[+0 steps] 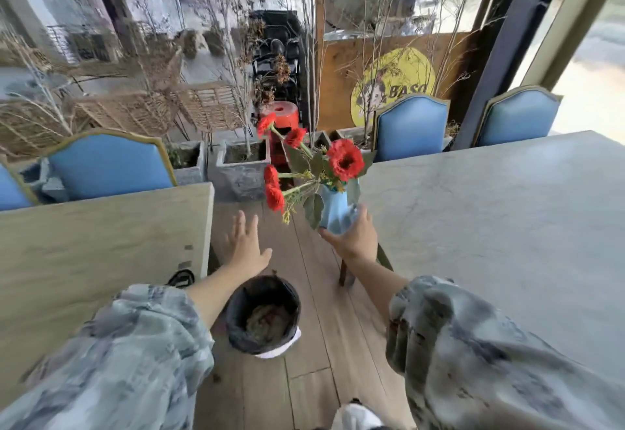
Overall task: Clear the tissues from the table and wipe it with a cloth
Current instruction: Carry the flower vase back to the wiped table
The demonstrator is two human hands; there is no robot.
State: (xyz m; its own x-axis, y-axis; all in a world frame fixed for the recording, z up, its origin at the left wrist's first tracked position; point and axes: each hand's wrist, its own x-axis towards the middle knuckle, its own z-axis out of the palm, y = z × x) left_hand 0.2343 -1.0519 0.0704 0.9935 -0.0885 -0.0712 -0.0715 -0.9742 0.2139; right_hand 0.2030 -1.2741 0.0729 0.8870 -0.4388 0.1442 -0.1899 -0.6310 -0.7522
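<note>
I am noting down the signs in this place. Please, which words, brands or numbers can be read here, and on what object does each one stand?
"BASO": dark letters on the round yellow sign on the wooden board behind the blue chairs; twigs cover part of it, so there may be more letters.
The drawn figure beside these letters carries no readable text.
Nothing readable shows on the blue vase, the bin or the tables.
</note>
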